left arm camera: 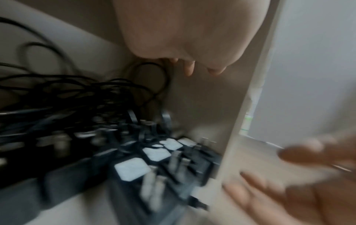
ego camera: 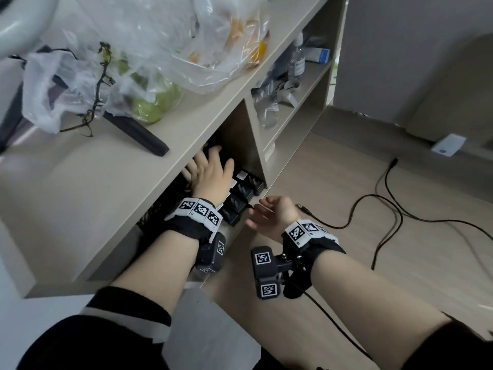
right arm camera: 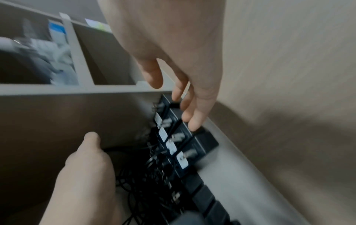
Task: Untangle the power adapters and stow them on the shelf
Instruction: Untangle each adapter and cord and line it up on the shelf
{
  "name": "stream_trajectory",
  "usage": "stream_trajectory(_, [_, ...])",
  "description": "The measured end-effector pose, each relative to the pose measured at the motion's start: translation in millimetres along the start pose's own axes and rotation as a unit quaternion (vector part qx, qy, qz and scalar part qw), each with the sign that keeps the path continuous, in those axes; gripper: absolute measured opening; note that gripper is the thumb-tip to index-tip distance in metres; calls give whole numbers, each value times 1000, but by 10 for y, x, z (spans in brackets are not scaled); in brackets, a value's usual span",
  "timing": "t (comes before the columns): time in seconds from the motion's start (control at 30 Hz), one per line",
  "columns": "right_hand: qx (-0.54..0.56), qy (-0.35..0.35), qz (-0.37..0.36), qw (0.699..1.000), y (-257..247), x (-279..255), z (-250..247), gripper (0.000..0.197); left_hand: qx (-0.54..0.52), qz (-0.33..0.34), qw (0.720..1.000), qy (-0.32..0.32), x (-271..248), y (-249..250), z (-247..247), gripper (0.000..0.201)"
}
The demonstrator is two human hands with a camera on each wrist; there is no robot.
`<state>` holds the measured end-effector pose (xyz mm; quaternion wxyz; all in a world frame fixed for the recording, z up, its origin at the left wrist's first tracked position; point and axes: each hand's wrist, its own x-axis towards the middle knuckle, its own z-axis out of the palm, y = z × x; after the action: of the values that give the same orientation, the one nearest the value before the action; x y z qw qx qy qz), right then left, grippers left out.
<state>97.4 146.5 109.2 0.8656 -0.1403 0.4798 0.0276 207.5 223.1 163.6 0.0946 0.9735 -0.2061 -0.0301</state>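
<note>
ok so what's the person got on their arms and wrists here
Bare hands, left hand and right hand. Each wrist carries a black strap with white square-code tags and a black camera block bearing the same codes; a thin black cable trails from the right one. Black sleeves, the left with a white band.

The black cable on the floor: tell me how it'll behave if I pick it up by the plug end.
The black cable lies in loose curves across the floor, so it is probably floppy and would trail behind. It looks thin, so likely light. Its barrel plug is small and smooth; a pinching grip might slip.
</note>
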Motion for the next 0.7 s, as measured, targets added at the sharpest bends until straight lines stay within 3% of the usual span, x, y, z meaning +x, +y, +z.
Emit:
stream_trajectory(0.07, [-2, -3, -21, 1000, -119, -101, -127, 16, 3, 54, 998, 31, -118, 168, 47, 40])
stream_trajectory(0.17, [-4, 21, -61, 998, -337, -256, -384, 20, 4, 139, 990, 26, -359, 507, 156, 42])
stream_trajectory(0.3, [-44, 67, -118, 990, -598, -522, -818, 21, -34, 117, 993, 0, -558, 876, 352, 33])
stream_trajectory(0.4, [-78, 138, -205, 966, -768, -764, -1296, 17, -30, 185, 981, -44, -796, 1296, 550, 30])
stream_trajectory(0.47, [-128, 221, -293, 921, -849, -884, -1673, 13, -28, 243, 967, -76, -981, 1621, 693, 30])
stream_trajectory(0.53, [-199, 317, -357, 856, -894, -1047, -2091, 10, -37, 279, 953, -116, -1173, 1942, 841, 31])
stream_trajectory(0.63, [-257, 447, -374, 771, -891, -1435, -2738, 22, -22, 352, 914, -201, -1521, 2399, 1069, 32])
stream_trajectory(0.7, [-287, 509, -354, 731, -860, -1672, -3073, 23, 5, 410, 875, -256, -1738, 2618, 1175, 33])
